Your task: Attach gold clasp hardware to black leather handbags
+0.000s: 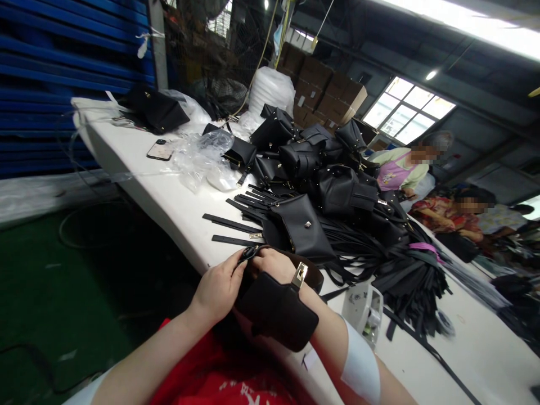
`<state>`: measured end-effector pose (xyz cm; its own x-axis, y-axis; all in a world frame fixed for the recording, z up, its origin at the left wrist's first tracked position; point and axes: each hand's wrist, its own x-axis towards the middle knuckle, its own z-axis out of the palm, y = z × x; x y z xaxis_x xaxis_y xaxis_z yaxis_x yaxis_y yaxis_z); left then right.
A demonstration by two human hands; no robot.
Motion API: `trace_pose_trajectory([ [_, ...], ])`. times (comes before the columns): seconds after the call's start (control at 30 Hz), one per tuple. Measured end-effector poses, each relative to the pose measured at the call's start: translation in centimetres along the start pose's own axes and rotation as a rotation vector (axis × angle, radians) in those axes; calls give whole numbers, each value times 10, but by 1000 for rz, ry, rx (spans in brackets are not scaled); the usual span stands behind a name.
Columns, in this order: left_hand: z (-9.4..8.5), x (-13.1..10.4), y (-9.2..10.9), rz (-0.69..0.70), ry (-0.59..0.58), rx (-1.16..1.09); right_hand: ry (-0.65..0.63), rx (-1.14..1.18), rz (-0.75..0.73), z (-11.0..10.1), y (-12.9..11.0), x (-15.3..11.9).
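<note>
A black handbag (278,312) with a gold clasp on its flap is between my hands at the table's near edge. With fingers and thumb closed, my left hand (221,281) pinches the bag's black strap end near its upper left side. My right hand (276,265) reaches inside the bag's opening; its fingertips are hidden there, and the wrist passes behind the flap. Just beyond, another black bag (306,228) with a small metal stud lies on the table. Loose black straps (230,222) lie beside it, some under it.
Several black bags (346,188) are heaped on the white table (169,197). A bundle of black straps (413,287) and a white container (365,309) lie to the right. A phone (160,149) and clear plastic wrap (206,160) are at left. Other people work at far right.
</note>
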<state>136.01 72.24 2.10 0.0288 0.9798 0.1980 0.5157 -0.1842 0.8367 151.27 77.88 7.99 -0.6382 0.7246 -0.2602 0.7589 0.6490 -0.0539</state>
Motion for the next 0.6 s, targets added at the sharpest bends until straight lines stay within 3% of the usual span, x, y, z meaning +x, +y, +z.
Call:
trace_pose_trajectory([
  [0.2, 2, 0, 0, 0, -44, 4, -190, -141, -31, 2, -5, -3],
  [0.33, 1, -1, -1, 2, -42, 17, -200, -110, -48, 7, -4, -2],
  [0.47, -3, -1, -2, -39, -21, 71, -67, -29, -61, 1, -3, -5],
  [0.6, -5, 1, -1, -60, -32, 126, 207, 153, 54, -17, -4, -26],
])
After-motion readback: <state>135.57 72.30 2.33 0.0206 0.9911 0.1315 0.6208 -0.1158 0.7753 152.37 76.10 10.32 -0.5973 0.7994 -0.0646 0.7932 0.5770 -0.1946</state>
